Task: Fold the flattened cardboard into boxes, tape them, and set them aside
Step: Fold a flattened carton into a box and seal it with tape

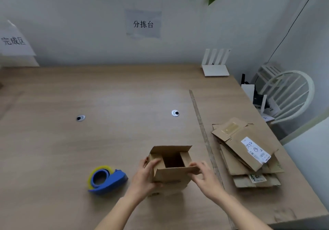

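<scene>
The small brown corrugated cardboard box (170,169) stands upright on the light wooden table (89,140), near the front edge and between the blue tape dispenser with a yellow-rimmed roll (106,180) on its left and the stack of flattened brown cardboard sheets (247,155) on its right. Its opening faces up with all four flaps unfolded; its long axis appears vertical, the walls being taller than the mouth is wide. The left hand (147,174) grips the left wall, thumb curled over the near left corner. The right hand (204,174) pinches the near flap at its right end. Expect a light, empty shell: the walls are stiff along the flutes but rack easily while the flaps remain loose. Hold it at the corners and creases, not mid-panel, and steady the body when pressing flaps inward for taping.
</scene>
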Action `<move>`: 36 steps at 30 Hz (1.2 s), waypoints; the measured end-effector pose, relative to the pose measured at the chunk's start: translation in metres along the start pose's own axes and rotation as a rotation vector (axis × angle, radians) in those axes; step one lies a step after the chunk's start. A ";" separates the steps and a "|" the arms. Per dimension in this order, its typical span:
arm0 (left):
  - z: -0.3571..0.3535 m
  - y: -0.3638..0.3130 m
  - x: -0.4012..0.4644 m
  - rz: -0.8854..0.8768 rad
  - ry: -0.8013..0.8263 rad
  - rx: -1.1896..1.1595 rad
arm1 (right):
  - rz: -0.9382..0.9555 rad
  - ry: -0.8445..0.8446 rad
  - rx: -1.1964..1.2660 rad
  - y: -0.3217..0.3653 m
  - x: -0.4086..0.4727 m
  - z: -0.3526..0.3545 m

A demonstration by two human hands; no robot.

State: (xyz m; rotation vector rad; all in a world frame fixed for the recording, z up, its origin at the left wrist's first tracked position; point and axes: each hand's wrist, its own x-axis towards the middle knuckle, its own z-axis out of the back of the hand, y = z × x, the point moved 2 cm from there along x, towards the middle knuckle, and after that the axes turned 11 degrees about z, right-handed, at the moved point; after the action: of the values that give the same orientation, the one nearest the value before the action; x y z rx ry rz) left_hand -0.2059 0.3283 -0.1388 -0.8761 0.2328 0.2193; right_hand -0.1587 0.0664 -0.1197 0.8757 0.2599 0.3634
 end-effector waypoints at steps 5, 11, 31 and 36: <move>0.003 0.020 -0.014 0.068 -0.038 -0.146 | 0.046 0.111 -0.077 0.006 0.006 -0.017; 0.005 0.034 -0.019 0.205 -0.192 -0.257 | -0.001 -0.057 -0.085 0.014 0.009 -0.031; 0.019 0.029 -0.012 0.121 -0.156 0.006 | 0.158 0.024 -0.343 0.015 0.022 -0.044; 0.036 0.046 -0.014 0.167 -0.309 0.033 | 0.169 0.018 -0.363 0.016 0.023 -0.040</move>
State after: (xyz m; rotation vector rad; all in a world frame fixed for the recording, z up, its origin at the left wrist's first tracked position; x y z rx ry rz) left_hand -0.2286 0.3834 -0.1466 -0.7791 0.0211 0.5003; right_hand -0.1557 0.1132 -0.1338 0.5373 0.1305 0.5564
